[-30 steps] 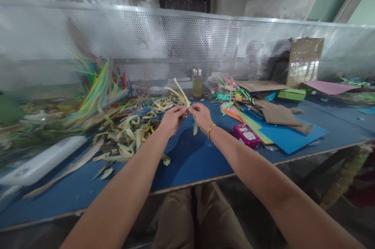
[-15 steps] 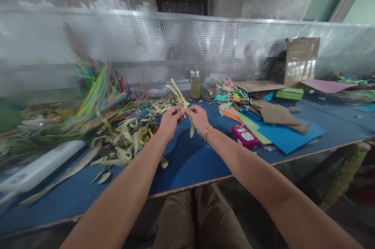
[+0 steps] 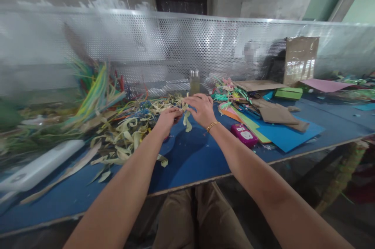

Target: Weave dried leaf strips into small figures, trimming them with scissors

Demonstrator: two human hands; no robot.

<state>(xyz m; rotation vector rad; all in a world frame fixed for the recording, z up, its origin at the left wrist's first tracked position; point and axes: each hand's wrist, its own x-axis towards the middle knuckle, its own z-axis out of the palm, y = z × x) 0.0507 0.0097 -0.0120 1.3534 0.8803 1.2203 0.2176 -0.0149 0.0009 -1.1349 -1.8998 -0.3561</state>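
Note:
Over the blue table, a pale yellow dried leaf strip [image 3: 188,123] is between my two hands, its loose end dangling. My left hand [image 3: 169,119] pinches it between thumb and fingertips. Higher and just to the right, my right hand [image 3: 202,109] has its fingers bent across the strip's upper part, a gold bracelet on the wrist. The fingers partly hide where the strip is gripped. Left of my left hand lies a tangled heap of similar dried strips [image 3: 129,135].
A bottle of yellowish liquid [image 3: 194,85] stands behind my hands. To the right are a purple case [image 3: 244,135], blue paper [image 3: 287,135] and brown card pieces [image 3: 278,115]. A white power strip [image 3: 43,165] lies left. A perforated metal panel [image 3: 181,45] runs along the back.
My right hand has risen and its fingers have spread over the strip from a pinch. The strip's upward-pointing ends have dropped behind the fingers. My left hand has barely moved.

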